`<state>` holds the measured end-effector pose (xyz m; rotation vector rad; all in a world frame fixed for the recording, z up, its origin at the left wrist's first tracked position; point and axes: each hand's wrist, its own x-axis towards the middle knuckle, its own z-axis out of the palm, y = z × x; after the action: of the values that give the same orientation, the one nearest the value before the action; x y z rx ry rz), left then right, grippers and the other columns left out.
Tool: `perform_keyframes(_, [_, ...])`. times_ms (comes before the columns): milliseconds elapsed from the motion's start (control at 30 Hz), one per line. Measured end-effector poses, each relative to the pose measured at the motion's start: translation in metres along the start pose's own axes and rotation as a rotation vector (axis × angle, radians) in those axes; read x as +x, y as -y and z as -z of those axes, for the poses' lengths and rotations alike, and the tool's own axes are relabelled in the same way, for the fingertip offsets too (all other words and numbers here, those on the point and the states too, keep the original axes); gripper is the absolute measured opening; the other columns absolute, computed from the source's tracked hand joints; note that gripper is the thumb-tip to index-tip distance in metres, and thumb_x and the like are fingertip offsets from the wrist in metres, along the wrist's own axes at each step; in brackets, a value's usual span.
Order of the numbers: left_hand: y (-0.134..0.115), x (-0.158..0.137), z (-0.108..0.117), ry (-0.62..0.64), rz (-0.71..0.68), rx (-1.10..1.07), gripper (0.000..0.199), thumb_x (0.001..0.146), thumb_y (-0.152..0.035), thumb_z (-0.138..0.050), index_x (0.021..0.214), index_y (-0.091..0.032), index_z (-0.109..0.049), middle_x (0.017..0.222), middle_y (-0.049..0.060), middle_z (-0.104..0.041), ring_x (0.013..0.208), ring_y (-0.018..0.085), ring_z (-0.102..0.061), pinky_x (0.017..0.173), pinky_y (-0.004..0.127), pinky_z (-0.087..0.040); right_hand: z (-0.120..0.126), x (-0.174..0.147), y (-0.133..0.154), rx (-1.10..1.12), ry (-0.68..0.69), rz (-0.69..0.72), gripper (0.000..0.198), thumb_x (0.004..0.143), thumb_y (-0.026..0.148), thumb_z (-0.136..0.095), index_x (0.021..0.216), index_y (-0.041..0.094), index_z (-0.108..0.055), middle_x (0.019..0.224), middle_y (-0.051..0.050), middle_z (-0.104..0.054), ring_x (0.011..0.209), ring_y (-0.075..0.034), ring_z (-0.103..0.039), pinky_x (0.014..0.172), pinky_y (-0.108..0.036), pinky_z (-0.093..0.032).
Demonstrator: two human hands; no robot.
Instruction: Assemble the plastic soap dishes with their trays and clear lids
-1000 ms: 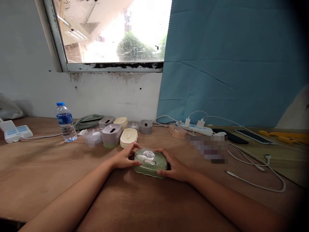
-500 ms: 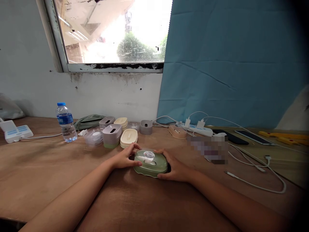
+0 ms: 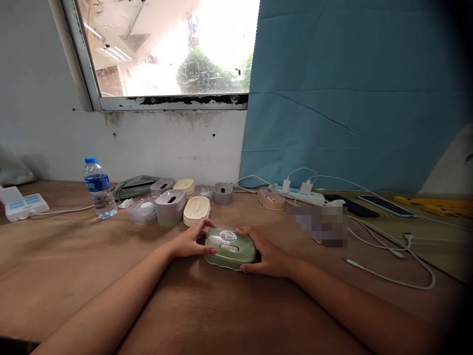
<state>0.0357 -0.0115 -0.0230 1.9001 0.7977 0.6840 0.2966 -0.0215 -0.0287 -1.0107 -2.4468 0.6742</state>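
Observation:
A green oval box (image 3: 240, 246) with a clear plastic cover and a round white label sits on the brown table in front of me. My left hand (image 3: 194, 240) grips its left end, thumb on the near side and fingers round the far edge. At the opposite end my right hand (image 3: 268, 256) holds it the same way, thumb low at the near right corner. Just behind the box stands a stack of cream oval lids (image 3: 197, 209). The box's underside is hidden.
Behind are lilac containers (image 3: 170, 206), clear plastic lids (image 3: 143, 209), a grey container (image 3: 223, 194) and a beige one (image 3: 271, 199). A water bottle (image 3: 99, 190) stands left. To the right lie a power strip (image 3: 301, 195), white cables (image 3: 388, 282) and phones (image 3: 386, 206).
Both hands keep their hold on the green box, which stays in place on the table. The whole view has shifted very slightly.

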Motion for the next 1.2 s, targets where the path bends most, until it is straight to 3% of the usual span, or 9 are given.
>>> perform_keyframes(433, [0.003,-0.001,0.001,-0.015,-0.023,0.044,0.057,0.063,-0.031,-0.069,0.107,-0.021,-0.035,0.106,0.005,-0.048,0.093,0.017,-0.052,0.082,0.032,-0.041,0.001,0.0,0.005,-0.011,0.009,0.047,0.072,0.065,0.045,-0.064,0.123,0.021,-0.029,0.126,-0.01,-0.034,0.116,-0.026,-0.036,0.096,-0.038,-0.033])
perform_keyframes(967, [0.005,0.0,0.002,0.004,-0.024,0.011,0.057,0.062,-0.03,-0.069,0.107,-0.02,-0.035,0.097,0.003,-0.052,0.095,0.018,-0.051,0.083,0.033,-0.039,0.0,0.007,-0.007,0.167,-0.031,0.016,0.077,0.052,0.042,-0.074,0.118,0.023,-0.038,0.122,-0.006,-0.044,0.11,-0.025,-0.044,0.093,-0.037,-0.037])
perform_keyframes(1200, [0.009,0.002,0.004,0.007,-0.099,-0.013,0.059,0.06,-0.027,-0.072,0.106,-0.02,-0.035,0.108,0.006,-0.046,0.102,0.018,-0.047,0.09,0.034,-0.036,-0.005,0.005,-0.002,0.066,-0.06,0.01,0.084,0.05,0.044,-0.074,0.121,0.022,-0.034,0.123,-0.01,-0.043,0.109,-0.026,-0.043,0.091,-0.039,-0.037])
